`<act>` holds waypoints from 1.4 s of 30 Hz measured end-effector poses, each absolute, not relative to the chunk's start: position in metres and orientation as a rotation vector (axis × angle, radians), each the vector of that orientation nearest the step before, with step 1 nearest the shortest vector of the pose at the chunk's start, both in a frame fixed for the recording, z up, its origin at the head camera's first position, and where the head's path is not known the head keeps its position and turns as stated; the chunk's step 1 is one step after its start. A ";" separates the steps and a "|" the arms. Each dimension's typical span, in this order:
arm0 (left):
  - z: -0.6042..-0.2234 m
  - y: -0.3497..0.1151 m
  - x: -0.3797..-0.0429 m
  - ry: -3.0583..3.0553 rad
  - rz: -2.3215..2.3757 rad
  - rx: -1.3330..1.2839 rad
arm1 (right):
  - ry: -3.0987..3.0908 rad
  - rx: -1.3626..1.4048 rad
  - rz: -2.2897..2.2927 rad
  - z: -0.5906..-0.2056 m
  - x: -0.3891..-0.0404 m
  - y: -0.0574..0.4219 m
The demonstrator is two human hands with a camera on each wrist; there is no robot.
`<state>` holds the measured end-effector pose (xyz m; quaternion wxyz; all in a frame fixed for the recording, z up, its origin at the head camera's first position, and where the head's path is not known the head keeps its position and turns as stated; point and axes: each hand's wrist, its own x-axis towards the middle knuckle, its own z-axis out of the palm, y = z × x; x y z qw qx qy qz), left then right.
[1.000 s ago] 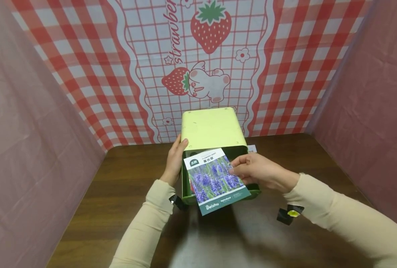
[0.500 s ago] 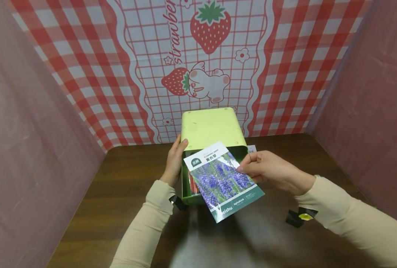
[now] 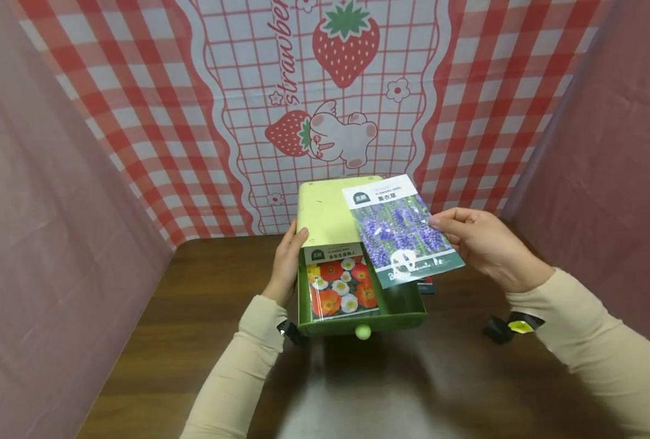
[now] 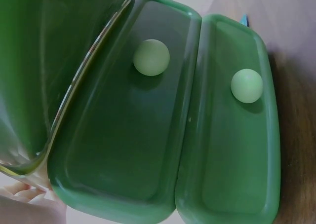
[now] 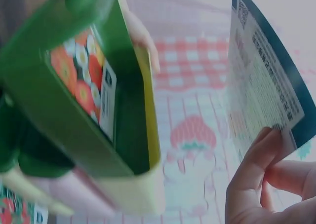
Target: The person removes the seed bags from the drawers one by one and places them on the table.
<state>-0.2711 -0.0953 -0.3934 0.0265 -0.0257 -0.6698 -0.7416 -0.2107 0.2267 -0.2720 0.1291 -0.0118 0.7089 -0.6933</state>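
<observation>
My right hand (image 3: pixel 486 247) pinches the right edge of a flower seed packet (image 3: pixel 404 231) with purple blooms. It is raised over the right part of a small drawer cabinet (image 3: pixel 327 210) with a pale yellow-green top. The cabinet's green top drawer (image 3: pixel 402 302) is pulled out, and another seed packet (image 3: pixel 338 289) with orange and white flowers lies in its left part. My left hand (image 3: pixel 285 262) rests along the cabinet's left side, thumb near the top's front corner. Text on the back of the held packet (image 5: pixel 261 76) shows in the right wrist view.
Two lower drawer fronts with round knobs (image 4: pixel 151 57) are closed in the left wrist view. Part of another packet (image 3: pixel 426 285) lies on the brown table (image 3: pixel 193 311) right of the cabinet. A strawberry-print cloth (image 3: pixel 237 97) hangs behind, with pink cloth on both sides.
My right hand has lifted the purple-flower packet up and to the right, away from the open drawer, uncovering the orange-and-white-flower packet inside. My left hand stays in place.
</observation>
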 end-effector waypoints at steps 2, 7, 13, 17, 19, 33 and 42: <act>-0.393 -0.096 -0.271 -2.071 -2.283 -0.085 | 2.053 -0.003 -2.086 -0.272 -0.216 0.236; -0.394 -0.096 -0.271 -2.066 -2.291 -0.083 | 2.099 0.113 -2.181 -0.281 -0.232 0.257; -0.395 -0.096 -0.271 -2.065 -2.309 -0.085 | 2.064 0.224 -2.321 -0.300 -0.252 0.277; -0.390 -0.096 -0.268 -2.064 -2.320 -0.092 | 2.015 0.286 -2.434 -0.314 -0.265 0.287; -0.390 -0.096 -0.268 -2.063 -2.323 -0.079 | 2.007 0.321 -2.486 -0.325 -0.273 0.292; -0.393 -0.096 -0.271 -2.053 -2.315 -0.063 | 2.400 0.832 -2.179 -0.422 -0.308 0.325; -0.394 -0.096 -0.270 -2.047 -2.328 -0.042 | 2.621 0.961 -1.996 -0.460 -0.306 0.335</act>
